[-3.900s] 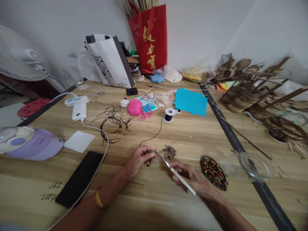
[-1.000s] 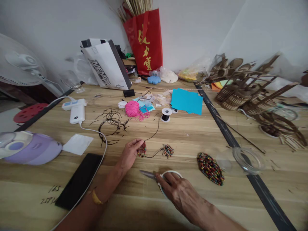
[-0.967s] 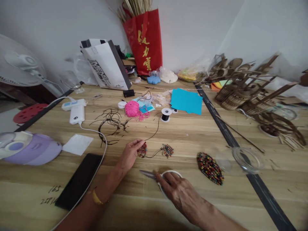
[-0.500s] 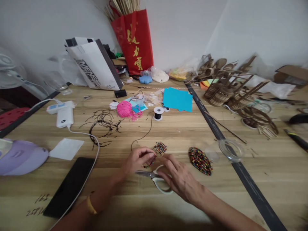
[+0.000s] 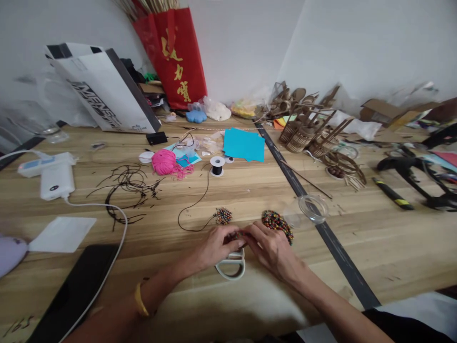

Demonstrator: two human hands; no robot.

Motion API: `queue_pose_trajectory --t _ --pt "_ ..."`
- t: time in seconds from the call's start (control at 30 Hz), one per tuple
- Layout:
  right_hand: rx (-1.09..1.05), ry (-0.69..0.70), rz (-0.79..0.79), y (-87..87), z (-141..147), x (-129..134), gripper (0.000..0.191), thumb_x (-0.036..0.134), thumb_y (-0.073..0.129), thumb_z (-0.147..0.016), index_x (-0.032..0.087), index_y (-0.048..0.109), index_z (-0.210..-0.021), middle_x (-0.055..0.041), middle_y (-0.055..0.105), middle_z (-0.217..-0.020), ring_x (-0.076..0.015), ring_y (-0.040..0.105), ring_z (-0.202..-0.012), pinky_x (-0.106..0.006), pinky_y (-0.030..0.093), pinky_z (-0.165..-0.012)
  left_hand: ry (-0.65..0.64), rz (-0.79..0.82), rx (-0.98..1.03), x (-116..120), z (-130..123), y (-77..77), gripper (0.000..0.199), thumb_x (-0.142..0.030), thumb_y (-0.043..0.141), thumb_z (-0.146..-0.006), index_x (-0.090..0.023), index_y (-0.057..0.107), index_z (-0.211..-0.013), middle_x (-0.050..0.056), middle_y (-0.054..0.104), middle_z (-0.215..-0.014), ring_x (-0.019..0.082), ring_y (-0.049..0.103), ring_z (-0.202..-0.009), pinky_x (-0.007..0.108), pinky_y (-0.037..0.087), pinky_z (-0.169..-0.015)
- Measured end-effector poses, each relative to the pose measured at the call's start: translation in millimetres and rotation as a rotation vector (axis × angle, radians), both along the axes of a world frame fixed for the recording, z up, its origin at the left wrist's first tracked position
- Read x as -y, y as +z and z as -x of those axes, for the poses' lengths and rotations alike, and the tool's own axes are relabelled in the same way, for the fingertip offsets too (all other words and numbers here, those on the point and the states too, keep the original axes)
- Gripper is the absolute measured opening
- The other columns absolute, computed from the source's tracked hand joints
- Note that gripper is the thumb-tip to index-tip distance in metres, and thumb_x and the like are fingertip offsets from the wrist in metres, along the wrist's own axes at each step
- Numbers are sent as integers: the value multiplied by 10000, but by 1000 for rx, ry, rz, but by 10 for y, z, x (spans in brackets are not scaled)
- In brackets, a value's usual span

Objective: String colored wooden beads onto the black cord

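Note:
My left hand [image 5: 221, 245] pinches a short string of small dark and coloured beads [image 5: 233, 236], mostly covered by its fingers. At its right end my right hand [image 5: 271, 245] meets it, thumb and fingers closed on the beads' end; the exact grip is hidden. Below them lie scissors [image 5: 231, 275], only their pale handles showing. Just beyond my hands sits a small cluster of beads [image 5: 223, 216], with black cord [image 5: 183, 226] running from it towards a white spool [image 5: 217, 166]. A larger heap of beaded strands [image 5: 280, 224] lies beside my right hand.
A clear round dish [image 5: 313, 209] stands right of the beads. Leftward are black cord scraps [image 5: 130, 188], a white cable [image 5: 123, 214], a power bank [image 5: 57, 178] and a black phone [image 5: 80, 286]. Pink yarn [image 5: 164, 162], blue paper [image 5: 244, 144] and small woven baskets [image 5: 300, 136] lie farther back.
My right hand has moved off the scissors' handles to my left fingers, and the hands now meet over the beads. The view has swung to the right.

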State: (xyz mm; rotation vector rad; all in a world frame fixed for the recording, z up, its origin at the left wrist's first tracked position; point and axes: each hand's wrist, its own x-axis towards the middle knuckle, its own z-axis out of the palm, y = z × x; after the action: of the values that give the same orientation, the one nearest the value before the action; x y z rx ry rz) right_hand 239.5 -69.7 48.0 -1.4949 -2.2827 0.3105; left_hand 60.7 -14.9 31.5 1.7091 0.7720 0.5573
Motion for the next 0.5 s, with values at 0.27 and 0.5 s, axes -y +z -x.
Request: queue_pose_trajectory --t 0.27,0.5 --pt "28 -528 -119 -223 -525 178 223 328 438 -913 172 598 -903 -43 675 -718 -143 594 -523 -226 369 -506 89 42 2 -70 37 29 238 -200 636 -736 -168 699 -963 73 696 -825 179 633 -740 260 490 -680" --pt "315 -586 -120 -395 -685 320 279 278 376 -917 164 606 -807 -63 646 -705 -136 565 -493 -243 261 -463 200 54 6 -193 203 -27 199 -211 649 -726 -165 710 -910 69 709 -824 178 644 -753 250 484 -680"
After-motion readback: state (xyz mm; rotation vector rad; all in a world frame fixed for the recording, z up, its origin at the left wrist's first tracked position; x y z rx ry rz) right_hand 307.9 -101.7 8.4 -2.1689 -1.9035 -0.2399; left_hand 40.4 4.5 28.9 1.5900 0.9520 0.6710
